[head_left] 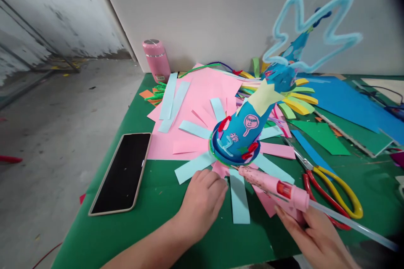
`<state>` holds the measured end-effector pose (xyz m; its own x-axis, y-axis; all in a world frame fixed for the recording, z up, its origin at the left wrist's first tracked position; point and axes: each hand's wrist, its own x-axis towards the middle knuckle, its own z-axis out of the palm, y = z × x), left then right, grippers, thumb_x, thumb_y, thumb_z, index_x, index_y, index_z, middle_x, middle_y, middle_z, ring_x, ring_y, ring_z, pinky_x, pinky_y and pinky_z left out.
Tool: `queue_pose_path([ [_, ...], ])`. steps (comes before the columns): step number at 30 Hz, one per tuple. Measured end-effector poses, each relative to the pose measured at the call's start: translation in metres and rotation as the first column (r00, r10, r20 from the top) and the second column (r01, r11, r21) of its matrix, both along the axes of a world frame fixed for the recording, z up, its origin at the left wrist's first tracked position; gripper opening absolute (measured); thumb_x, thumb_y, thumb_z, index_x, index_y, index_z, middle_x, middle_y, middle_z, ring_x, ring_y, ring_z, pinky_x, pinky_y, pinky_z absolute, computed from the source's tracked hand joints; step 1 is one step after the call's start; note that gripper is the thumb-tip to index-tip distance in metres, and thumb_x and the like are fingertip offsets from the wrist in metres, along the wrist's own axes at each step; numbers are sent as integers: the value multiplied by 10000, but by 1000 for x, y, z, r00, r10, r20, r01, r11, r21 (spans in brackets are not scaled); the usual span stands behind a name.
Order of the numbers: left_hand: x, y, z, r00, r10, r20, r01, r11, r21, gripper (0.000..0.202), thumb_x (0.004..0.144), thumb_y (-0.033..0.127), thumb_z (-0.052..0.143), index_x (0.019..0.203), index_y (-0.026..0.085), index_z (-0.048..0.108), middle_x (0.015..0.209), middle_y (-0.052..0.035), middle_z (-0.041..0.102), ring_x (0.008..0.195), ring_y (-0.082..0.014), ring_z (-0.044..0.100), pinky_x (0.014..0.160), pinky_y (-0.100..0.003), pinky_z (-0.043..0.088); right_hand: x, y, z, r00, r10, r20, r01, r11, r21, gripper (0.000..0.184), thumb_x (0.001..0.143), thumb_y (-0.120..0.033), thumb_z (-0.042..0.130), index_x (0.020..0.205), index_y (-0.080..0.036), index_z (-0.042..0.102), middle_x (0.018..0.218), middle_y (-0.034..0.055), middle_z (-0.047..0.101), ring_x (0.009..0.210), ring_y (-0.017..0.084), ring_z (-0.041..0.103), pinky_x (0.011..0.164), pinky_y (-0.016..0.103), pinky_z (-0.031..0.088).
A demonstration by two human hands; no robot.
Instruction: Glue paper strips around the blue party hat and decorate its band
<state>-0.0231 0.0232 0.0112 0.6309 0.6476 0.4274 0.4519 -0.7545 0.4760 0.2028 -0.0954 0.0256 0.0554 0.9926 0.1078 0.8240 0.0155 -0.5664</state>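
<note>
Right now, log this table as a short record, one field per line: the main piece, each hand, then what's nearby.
Main piece: blue cone hat bearing a pale star
Around its base: pink and light blue paper strips, fanned out
Left hand: curled, beside the hat's base; grip unclear
Right hand: holding a pink glue gun, tip close to the base
Right side: scissors, red and yellow handles
Left side: phone, screen dark
Back: pink bottle, upright
</note>
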Motion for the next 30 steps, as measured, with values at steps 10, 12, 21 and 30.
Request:
queue_pose_path([
  [10,1,1,-1,999,3,35,-3,1000,-6,154,861,121,473,795,126,612,732,-49,614,679,-169,548,627,-308,453,5,-7,-12,997,-29,74,32,999,-34,318,867,-337,490,1096,-141,592,1018,130,703,920,229,689,758,249,565],
  [12,2,1,-1,1000,4,30,-4,1000,-8,156,862,124,471,793,126,612,733,-50,616,677,-171,547,620,-309,454,4,-5,-12,997,-32,72,34,999,-26,322,864,-338,493,1094,-137,596,1005,128,706,896,229,695,755,253,566],
  [21,1,1,-2,1000,7,24,-6,1000,-18,143,860,133,481,791,132,606,728,-48,609,675,-169,533,612,-311,451,1,-1,-6,997,4,77,-5,1000,8,369,861,-315,491,1187,-154,555,1066,123,686,971,219,673,787,238,552],
  [30,1,1,-2,1000,5,22,-5,999,-34,145,863,145,486,780,135,605,731,-45,609,682,-166,538,626,-309,452,-12,10,4,1000,-2,18,2,1000,28,369,870,-284,469,1210,-154,531,1010,112,700,885,203,696,742,218,558],
])
